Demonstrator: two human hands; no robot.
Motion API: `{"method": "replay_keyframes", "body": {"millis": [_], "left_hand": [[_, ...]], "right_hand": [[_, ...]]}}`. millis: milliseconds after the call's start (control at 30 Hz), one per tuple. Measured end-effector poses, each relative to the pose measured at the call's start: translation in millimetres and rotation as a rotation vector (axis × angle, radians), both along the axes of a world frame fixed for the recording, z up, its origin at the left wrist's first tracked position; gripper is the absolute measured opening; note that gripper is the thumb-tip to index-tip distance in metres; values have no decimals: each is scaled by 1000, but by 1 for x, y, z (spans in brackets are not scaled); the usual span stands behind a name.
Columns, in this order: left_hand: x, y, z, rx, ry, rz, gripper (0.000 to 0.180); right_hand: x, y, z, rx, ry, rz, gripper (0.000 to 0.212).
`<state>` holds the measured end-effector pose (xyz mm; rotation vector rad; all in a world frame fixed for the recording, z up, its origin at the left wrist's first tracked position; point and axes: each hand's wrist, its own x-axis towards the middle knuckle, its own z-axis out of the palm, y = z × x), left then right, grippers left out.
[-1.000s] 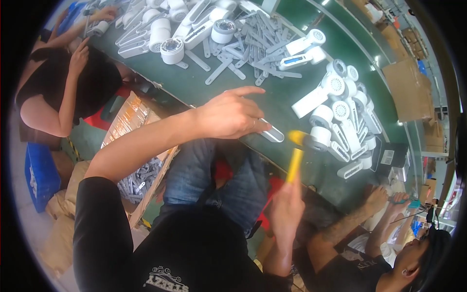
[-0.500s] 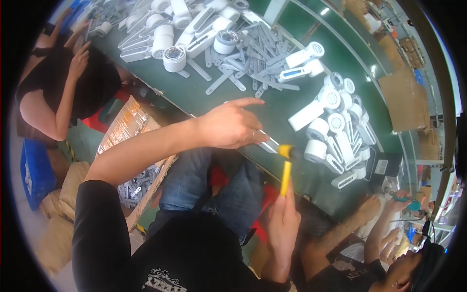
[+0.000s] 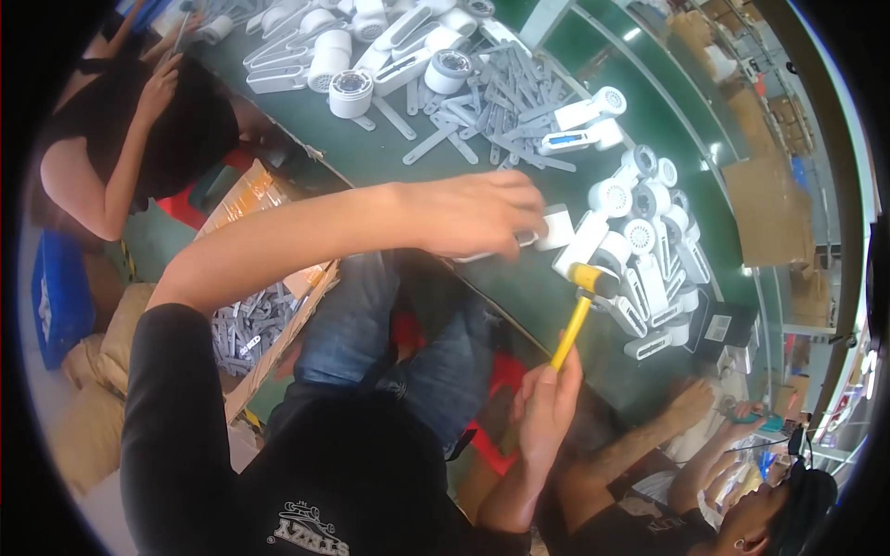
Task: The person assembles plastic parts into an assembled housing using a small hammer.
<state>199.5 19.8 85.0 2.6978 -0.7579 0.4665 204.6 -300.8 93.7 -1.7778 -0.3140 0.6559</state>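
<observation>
My right hand [image 3: 547, 408] grips the yellow handle of a small mallet [image 3: 573, 324]. Its yellow and dark head is raised near the table's front edge, beside a pile of white parts. Over the green table, the fingers of my left hand [image 3: 491, 213] curl down round a white plastic part [image 3: 556, 228]. One end of that part sticks out to the right of the fingertips, and a pale edge shows below the palm; the hand covers the rest.
White round-headed plastic parts [image 3: 640, 236] lie heaped at the right, more at the back left. Grey flat strips [image 3: 514, 102] are piled at the far middle. An open cardboard box [image 3: 278, 371] of grey strips stands left of my legs. People work on both sides.
My left hand has moved right, its index finger no longer stretched out. The mallet has lifted off the part and moved right, its head now clear of the left hand.
</observation>
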Motion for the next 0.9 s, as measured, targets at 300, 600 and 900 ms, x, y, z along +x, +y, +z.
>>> {"method": "replay_keyframes", "body": {"millis": [300, 600, 900], "left_hand": [[-57, -23, -68, -338, -159, 434, 38], [-57, -24, -60, -330, -193, 400, 35], [-54, -29, -59, -362, -195, 431, 34]], "right_hand": [[-5, 39, 29, -250, -189, 91, 58], [2, 50, 20, -314, -281, 109, 59], [-1, 55, -6, -335, -429, 115, 57]]}}
